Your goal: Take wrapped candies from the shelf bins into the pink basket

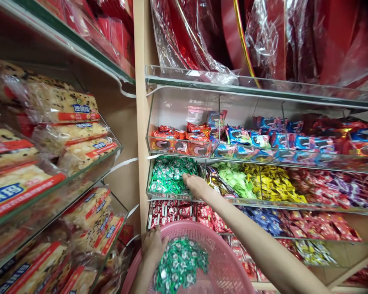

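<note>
My right hand [196,186] reaches into a clear shelf compartment and touches the heap of green-wrapped candies [168,173] there. Its fingers are bent and pressed together; whether a candy is inside them is hidden. Lower down, my left hand [153,247] grips the left far rim of a pink plastic basket [230,261], fingers bent over the edge. Inside the basket lies a pile of the same green-wrapped candies [182,261], mostly toward its left side.
Packaged puffed snack bars [79,108] fill the shelves at left. Right of the green heap sit light-green packets [237,179] and yellow-wrapped candies [271,183]. Glass shelf edges [263,163] run above and below my right hand. A wooden upright [141,122] divides the shelving.
</note>
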Tool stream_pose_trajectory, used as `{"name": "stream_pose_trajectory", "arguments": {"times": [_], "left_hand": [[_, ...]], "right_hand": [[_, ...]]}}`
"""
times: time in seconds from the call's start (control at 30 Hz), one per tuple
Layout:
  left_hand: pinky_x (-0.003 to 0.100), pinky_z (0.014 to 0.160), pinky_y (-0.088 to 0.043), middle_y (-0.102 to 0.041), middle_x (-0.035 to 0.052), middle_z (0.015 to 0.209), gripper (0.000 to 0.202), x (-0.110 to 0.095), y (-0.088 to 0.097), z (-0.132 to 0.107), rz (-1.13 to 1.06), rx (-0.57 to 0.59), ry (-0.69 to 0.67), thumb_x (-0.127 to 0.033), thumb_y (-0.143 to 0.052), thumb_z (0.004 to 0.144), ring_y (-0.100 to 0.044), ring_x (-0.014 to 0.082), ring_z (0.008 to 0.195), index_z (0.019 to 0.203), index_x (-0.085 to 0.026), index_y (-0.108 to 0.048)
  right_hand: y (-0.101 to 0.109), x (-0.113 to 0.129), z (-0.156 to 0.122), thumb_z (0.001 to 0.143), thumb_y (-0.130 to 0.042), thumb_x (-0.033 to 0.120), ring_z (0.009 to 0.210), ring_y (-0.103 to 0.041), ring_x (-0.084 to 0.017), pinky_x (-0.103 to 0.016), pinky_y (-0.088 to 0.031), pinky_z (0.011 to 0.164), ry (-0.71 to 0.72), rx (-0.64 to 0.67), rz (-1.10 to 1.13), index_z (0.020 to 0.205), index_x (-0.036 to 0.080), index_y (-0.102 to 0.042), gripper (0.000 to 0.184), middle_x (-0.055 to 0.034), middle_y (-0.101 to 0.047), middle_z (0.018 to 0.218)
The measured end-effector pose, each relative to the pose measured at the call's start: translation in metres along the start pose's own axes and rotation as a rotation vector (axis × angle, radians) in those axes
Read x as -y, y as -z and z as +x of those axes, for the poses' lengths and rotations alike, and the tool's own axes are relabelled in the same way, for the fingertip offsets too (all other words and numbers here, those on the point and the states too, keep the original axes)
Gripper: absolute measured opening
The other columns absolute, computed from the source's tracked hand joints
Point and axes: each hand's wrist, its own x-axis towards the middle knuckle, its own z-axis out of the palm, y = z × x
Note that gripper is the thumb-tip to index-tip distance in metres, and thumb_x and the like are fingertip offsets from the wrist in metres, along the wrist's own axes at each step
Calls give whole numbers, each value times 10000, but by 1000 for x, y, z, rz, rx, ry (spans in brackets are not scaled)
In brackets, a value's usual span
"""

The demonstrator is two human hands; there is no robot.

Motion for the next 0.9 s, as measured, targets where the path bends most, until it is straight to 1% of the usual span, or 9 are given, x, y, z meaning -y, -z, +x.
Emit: {"name": "stream_pose_trajectory", "arguments": {"times": [0.23,0.37,0.5,0.57,0.6,0.67,0.73,0.83,0.9], "left_hand": [[362,920,-365,-587,145,1155,555,0,0,0,4,16,-11,-411,-376,831,-529,262,1061,1265,-74,-450],[348,912,-368,-578,156,1165,552,-1,4,-1,-17,27,-1,-400,-390,835,-529,257,1059,1271,-65,-439],[356,898,-370,-594,162,1129,518,-3,8,-3,-26,20,-5,-393,-385,845,-537,262,1040,1244,-71,-461],[354,889,-372,-599,160,1118,507,-3,7,-3,-24,17,-5,-391,-385,845,-540,260,1034,1233,-74,-466],[351,887,-373,-597,159,1122,511,-3,6,-2,-24,20,-3,-392,-390,843,-539,257,1039,1236,-74,-461],[345,884,-375,-592,156,1129,528,-2,4,-1,-26,25,-4,-400,-395,840,-534,254,1050,1252,-72,-444],[341,881,-376,-590,152,1130,539,-2,1,-1,-30,23,-6,-407,-394,840,-530,254,1057,1262,-75,-437],[343,877,-379,-596,151,1121,533,-1,0,-1,-30,9,-2,-405,-398,839,-533,256,1049,1254,-75,-448],[345,882,-376,-597,150,1122,527,-2,0,-2,-27,0,0,-395,-406,838,-534,255,1045,1255,-76,-452]], "right_hand": [[1,-1,-4,772,-453,44,981,-559,-212,-251,-406,705,-3,-33,19,1039,171,-426,296,-114,-603,1040],[14,2,-11,755,-470,59,933,-558,-203,-246,-385,676,-3,-54,40,1012,172,-424,284,-108,-593,1024],[36,10,-35,761,-415,38,869,-526,-183,-256,-354,658,23,-182,128,975,162,-424,248,-97,-573,961],[41,18,-52,763,-404,49,829,-506,-159,-248,-339,649,91,-239,249,952,169,-422,225,-71,-560,923],[39,23,-60,760,-403,52,806,-498,-145,-242,-333,644,135,-249,324,936,175,-421,216,-53,-555,901],[26,34,-76,749,-422,64,766,-489,-124,-229,-321,627,219,-221,460,904,186,-420,197,-25,-547,863],[-1,44,-88,732,-454,80,741,-491,-119,-222,-309,596,259,-132,527,891,190,-427,195,-16,-552,851],[-52,52,-100,707,-461,55,734,-519,-138,-236,-301,567,192,37,472,914,176,-460,240,-38,-585,860],[-85,53,-105,689,-470,24,773,-545,-160,-249,-318,592,127,128,392,942,155,-485,286,-58,-610,878]]}}
